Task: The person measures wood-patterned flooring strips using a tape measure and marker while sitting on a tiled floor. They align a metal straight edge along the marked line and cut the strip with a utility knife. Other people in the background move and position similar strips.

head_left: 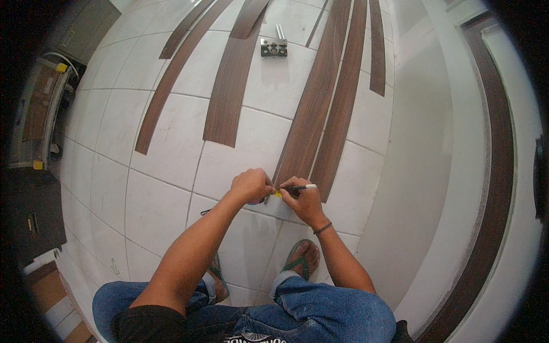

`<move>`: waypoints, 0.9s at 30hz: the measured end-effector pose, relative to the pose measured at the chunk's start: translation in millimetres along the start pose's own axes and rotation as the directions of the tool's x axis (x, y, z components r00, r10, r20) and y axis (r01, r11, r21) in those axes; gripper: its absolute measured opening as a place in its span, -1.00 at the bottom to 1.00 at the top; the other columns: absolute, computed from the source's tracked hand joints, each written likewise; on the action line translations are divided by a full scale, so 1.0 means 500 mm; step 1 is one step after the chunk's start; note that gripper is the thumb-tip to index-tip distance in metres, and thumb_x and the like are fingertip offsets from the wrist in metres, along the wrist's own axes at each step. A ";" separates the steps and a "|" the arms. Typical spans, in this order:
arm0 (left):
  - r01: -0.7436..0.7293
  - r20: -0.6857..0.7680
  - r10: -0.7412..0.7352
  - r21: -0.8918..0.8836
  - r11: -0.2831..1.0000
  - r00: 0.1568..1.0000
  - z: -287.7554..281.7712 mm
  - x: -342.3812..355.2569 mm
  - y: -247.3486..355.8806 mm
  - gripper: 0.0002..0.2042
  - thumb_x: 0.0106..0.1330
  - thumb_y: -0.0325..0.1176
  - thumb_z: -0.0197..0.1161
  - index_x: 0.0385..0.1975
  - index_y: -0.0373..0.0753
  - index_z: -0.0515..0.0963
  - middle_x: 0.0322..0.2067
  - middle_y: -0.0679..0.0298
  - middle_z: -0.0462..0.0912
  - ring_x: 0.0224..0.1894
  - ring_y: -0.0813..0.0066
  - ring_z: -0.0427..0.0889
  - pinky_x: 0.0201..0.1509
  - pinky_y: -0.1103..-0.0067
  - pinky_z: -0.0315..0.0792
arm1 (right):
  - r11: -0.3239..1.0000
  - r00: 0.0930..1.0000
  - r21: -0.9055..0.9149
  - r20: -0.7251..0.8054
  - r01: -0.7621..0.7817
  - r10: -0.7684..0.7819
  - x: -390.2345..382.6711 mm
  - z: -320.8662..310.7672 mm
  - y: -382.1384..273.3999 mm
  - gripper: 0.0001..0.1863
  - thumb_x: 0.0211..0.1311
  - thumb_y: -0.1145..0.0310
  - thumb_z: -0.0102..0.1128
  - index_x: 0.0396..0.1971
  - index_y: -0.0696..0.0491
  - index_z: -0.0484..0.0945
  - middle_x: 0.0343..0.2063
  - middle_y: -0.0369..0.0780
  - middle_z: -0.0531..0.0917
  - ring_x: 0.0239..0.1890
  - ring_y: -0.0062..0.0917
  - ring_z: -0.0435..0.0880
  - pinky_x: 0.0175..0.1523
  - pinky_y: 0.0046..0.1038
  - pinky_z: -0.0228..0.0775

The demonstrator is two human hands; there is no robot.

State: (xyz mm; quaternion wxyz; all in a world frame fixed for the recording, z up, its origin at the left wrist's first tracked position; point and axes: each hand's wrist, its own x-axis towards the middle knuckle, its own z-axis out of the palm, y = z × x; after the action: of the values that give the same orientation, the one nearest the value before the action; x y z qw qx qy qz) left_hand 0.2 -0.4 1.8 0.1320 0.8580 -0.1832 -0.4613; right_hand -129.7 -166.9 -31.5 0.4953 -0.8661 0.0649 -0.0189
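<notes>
My left hand (250, 186) is closed around a tape measure, mostly hidden beneath the fingers; a short stretch of its yellow blade (278, 194) shows between my hands. In my right hand (306, 204) is a dark marker (298, 187) with a white end, pinched between the fingers, its other end pointing toward the blade. Both hands meet at the near end of a wide dark-brown wood-grain plank (315, 108), which lies lengthwise away from me on the floor. A narrower plank (338, 128) lies just to its right.
More brown strips lie on the white tiled floor (163, 137): a thin strip (171, 86) at left, a wider plank (229, 97), and a short strip (377, 51) at right. A black metal block with a silver rod (274, 47) sits among them. A white wall (420, 143) runs along the right.
</notes>
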 end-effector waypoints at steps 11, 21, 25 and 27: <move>-0.048 -0.028 0.049 0.020 0.999 0.998 0.006 0.003 -0.007 -0.73 0.29 -0.04 0.40 -0.23 -0.06 0.83 -0.42 0.22 0.81 -0.34 0.29 0.80 -0.16 0.33 0.61 | 1.000 1.000 -0.027 -0.012 -0.003 0.003 -0.002 0.003 0.000 -0.85 0.22 0.30 0.41 -0.25 -0.01 0.68 -0.38 -0.15 0.71 -0.29 -0.24 0.72 -0.15 -0.25 0.55; -0.048 -0.012 0.048 0.017 0.999 0.999 0.008 0.008 -0.009 -0.75 0.28 -0.06 0.39 -0.21 -0.04 0.83 -0.45 0.23 0.80 -0.38 0.32 0.80 -0.19 0.35 0.63 | 0.999 1.000 -0.017 -0.004 -0.027 0.027 0.000 0.002 0.000 -0.85 0.22 0.30 0.41 -0.26 -0.03 0.67 -0.40 -0.14 0.70 -0.32 -0.21 0.71 -0.17 -0.21 0.54; -0.019 0.007 0.019 0.003 1.000 1.000 0.001 0.003 0.001 -0.76 0.27 -0.07 0.41 -0.19 0.00 0.82 -0.32 0.18 0.81 -0.22 0.22 0.79 -0.08 0.31 0.62 | 0.999 1.000 -0.033 0.009 -0.005 0.005 0.000 -0.003 -0.001 -0.85 0.25 0.32 0.38 -0.26 0.05 0.67 -0.38 -0.14 0.72 -0.31 -0.28 0.73 -0.16 -0.28 0.56; 0.013 0.046 -0.012 -0.023 1.000 0.999 -0.004 -0.001 0.005 -0.76 0.26 -0.08 0.42 -0.16 0.02 0.82 -0.21 0.12 0.81 -0.09 0.12 0.78 0.01 0.26 0.61 | 0.999 1.000 -0.047 0.027 -0.002 0.003 0.000 -0.005 -0.005 -0.84 0.28 0.34 0.36 -0.27 0.12 0.67 -0.34 -0.14 0.74 -0.29 -0.36 0.74 -0.15 -0.34 0.57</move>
State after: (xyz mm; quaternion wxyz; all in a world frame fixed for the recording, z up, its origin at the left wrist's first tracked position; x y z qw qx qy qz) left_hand 1.2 -2.4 4.1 0.1350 0.8468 -0.1753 -0.4837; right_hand -129.6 -168.0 -28.2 0.4756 -0.8776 0.0597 -0.0052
